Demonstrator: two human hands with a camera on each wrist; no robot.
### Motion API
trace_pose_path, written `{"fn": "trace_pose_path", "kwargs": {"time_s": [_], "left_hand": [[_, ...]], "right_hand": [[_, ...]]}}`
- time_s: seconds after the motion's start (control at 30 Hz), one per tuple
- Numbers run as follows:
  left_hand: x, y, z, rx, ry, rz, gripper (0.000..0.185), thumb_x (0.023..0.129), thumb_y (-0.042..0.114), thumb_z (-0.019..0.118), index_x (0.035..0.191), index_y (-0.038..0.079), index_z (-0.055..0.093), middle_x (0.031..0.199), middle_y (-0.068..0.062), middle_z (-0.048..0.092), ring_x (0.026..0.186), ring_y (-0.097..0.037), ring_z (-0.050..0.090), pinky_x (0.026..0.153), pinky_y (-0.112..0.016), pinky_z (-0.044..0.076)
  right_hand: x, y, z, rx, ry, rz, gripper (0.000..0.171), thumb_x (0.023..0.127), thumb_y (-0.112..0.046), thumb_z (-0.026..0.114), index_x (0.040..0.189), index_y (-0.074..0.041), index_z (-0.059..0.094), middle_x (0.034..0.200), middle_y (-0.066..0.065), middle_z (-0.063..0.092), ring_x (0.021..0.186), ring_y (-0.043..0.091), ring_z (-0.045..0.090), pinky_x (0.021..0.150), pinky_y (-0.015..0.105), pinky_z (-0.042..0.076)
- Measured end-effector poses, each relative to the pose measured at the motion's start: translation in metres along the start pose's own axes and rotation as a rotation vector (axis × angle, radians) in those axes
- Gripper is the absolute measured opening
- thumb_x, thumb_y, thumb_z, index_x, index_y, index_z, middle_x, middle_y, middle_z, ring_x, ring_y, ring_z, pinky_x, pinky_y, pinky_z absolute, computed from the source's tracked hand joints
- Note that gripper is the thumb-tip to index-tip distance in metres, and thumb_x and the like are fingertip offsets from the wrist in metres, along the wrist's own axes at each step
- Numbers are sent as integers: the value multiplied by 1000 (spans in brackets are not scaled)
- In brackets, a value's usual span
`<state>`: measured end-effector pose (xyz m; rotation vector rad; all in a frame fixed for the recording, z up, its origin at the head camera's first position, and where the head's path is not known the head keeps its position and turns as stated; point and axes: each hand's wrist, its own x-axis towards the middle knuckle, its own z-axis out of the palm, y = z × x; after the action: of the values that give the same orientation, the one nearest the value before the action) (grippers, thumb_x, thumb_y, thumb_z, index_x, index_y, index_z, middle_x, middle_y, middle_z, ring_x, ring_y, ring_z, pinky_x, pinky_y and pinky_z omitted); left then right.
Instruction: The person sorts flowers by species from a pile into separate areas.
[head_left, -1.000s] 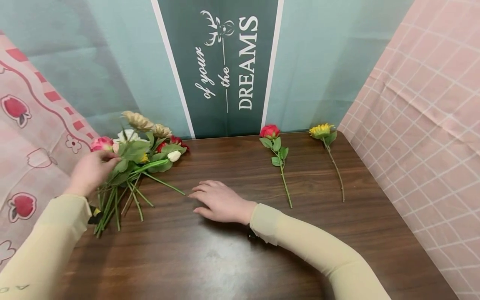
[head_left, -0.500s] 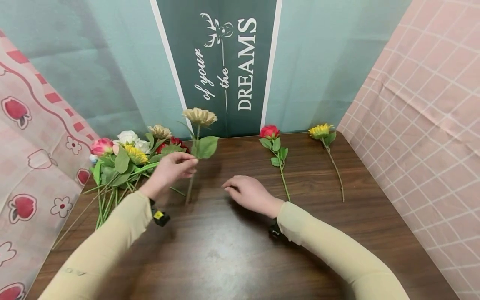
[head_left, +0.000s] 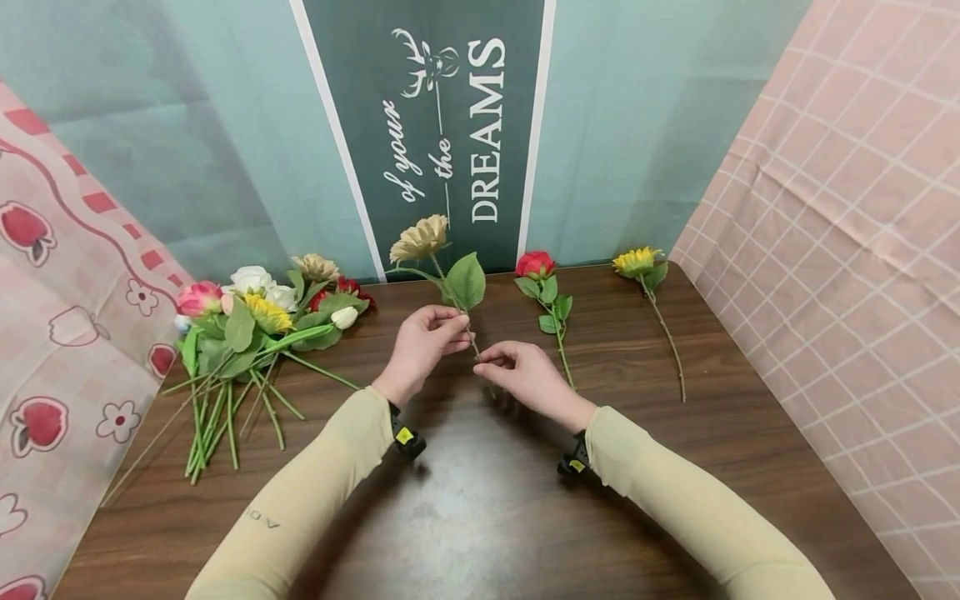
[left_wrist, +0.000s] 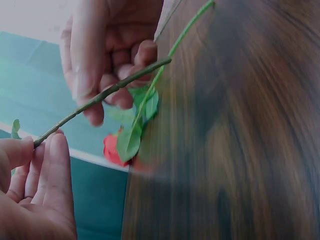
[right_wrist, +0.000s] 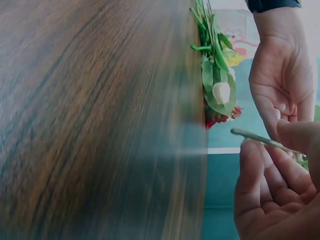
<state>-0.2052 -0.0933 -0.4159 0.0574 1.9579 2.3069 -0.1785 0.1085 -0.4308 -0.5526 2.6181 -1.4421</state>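
A beige artificial flower [head_left: 420, 237] with one large green leaf [head_left: 467, 280] is held tilted above the brown table [head_left: 480, 517]. My left hand [head_left: 454, 327] pinches its stem [left_wrist: 100, 97] just below the leaf. My right hand [head_left: 489, 358] pinches the lower part of the same stem [right_wrist: 254, 135], close to its end. In the left wrist view my left hand [left_wrist: 44, 146] grips the stem at the lower left and my right hand [left_wrist: 131, 75] holds its far end. In the right wrist view my right hand [right_wrist: 262, 150] is in front, with the left hand [right_wrist: 285, 85] behind it.
A bunch of mixed artificial flowers [head_left: 255, 312] lies at the table's left, with its stems fanned toward me. A red rose [head_left: 536, 264] and a small sunflower [head_left: 636, 261] lie side by side at the back right. Patterned cloths line both sides of the table.
My left hand drew the beige flower out of the bunch and carried it right to the table's middle. My right hand rose from the table and took hold of the lower stem.
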Motion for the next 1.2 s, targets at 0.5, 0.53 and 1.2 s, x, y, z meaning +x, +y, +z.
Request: {"fn": "trace_pose_path", "kwargs": {"time_s": [0.5,0.53,1.2], "left_hand": [[-21,-12,51,805,-297,342,44,102,28,64,142,10,58,130,-5,65,118,-19,63,101,-35,51],[-25,-13,54,918,-339,407,47,102,30,64,145,12,56,134,-5,63,122,-19,60,105,-35,48],[-41,-38,105,1461,-777,886,62,101,38,63,157,18,43,157,-6,44,143,-26,41,121,-37,27]], "right_hand": [[-23,37,-79,-149,193,56,15,97,-20,72,104,-6,74,85,6,71,70,19,62,62,33,53],[-27,42,-90,-191,207,70,16,98,-21,72,104,-6,74,86,6,71,70,19,62,62,34,52],[-85,117,-186,-492,124,351,17,95,-16,67,96,0,68,70,2,66,58,15,62,56,35,49]]}}
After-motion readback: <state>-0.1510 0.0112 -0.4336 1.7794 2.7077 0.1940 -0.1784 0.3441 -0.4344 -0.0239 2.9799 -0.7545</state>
